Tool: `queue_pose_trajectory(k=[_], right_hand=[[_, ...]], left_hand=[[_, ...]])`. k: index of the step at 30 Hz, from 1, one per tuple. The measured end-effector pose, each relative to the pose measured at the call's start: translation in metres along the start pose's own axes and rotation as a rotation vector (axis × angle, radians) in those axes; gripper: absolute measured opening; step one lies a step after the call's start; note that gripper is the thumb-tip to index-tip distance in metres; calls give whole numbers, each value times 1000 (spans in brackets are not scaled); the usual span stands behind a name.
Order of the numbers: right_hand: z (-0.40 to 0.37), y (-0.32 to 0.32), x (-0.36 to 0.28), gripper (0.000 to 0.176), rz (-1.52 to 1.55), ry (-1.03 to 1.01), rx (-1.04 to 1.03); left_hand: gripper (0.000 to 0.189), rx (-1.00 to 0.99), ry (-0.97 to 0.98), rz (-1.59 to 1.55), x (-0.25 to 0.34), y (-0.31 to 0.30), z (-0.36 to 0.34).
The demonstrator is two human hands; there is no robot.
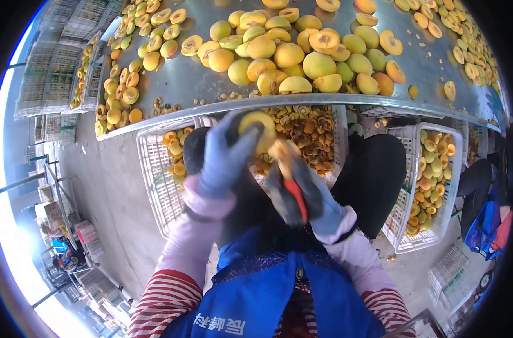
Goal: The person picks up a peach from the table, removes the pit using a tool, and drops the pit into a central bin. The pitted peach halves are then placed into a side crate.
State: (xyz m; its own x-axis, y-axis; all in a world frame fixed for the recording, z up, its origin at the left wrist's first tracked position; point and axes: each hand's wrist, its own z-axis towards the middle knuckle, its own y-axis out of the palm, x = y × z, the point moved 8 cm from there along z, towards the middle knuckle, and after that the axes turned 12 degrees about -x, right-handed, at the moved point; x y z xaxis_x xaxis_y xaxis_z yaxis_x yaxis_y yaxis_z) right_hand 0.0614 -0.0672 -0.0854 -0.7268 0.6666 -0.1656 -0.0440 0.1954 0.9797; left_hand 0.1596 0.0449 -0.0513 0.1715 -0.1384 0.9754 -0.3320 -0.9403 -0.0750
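My left hand (227, 147), in a blue glove with a dark palm, grips a yellow peach half (258, 125) just below the table's front edge. Close beside it, my right hand (301, 191), gloved the same way, is wrapped around a red-handled tool (295, 197). The tool's far end points up toward the fruit, where an orange-brown piece (281, 151) shows, blurred by motion. Under both hands stands a white crate (339, 135) with brown pits and scraps in it. Cut and whole-looking yellow peaches (319, 65) lie heaped on the metal table (183, 73) ahead.
A white crate (155, 186) with fruit halves stands at my left knee, and another crate (400, 231) with halves at my right. Stacked crates (54, 73) rise at the far left. Part of another person (484, 219) shows at the right edge. Small pits dot the tabletop.
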Motion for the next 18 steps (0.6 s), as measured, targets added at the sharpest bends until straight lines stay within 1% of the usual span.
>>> queue_pose_trajectory(k=[1,2,3,4,6,7,9,10,11,12,13,14,16,17,18], right_hand=[[9,-30,1,47,-34,-27,184],[9,-58,4,46,-65,-57,370],[4,-66,5,40,-28,7,424],[2,-65,0,39,-129,-99,434],[-10,-50,-2,37,-323,-300,455],[-13,-30,-11,35,-681,-316,392],[-19,14,-25,35,-1404,-416,372],[-20,39,-25,35,-1780,-455,374],[-24,49,-28,29,-1758,-464,392],[-28,55,-29,28,-1720,-483,400],[-32,61,-29,27,-1680,-502,407],[-35,62,-29,26,-1642,-521,419],[-37,62,-26,23,-1654,-487,466],[-38,61,-26,22,-1662,-472,486],[-39,65,-24,22,-1750,-502,472]], left_hand=[[30,16,58,126,10,10,-9],[26,64,-21,-73,-3,8,-17],[25,88,42,58,8,7,-22],[24,114,103,187,19,6,-27],[23,90,105,236,25,8,-37],[23,69,114,259,28,11,-39],[23,-23,242,284,13,23,-41],[23,-16,347,274,20,29,-43],[23,-11,452,266,27,35,-45],[23,-8,557,260,33,41,-49],[24,-3,405,116,29,41,-52],[25,31,362,135,29,44,-55],[29,96,272,168,28,49,-62],[30,121,263,134,32,51,-65],[30,135,248,81,30,51,-66]])
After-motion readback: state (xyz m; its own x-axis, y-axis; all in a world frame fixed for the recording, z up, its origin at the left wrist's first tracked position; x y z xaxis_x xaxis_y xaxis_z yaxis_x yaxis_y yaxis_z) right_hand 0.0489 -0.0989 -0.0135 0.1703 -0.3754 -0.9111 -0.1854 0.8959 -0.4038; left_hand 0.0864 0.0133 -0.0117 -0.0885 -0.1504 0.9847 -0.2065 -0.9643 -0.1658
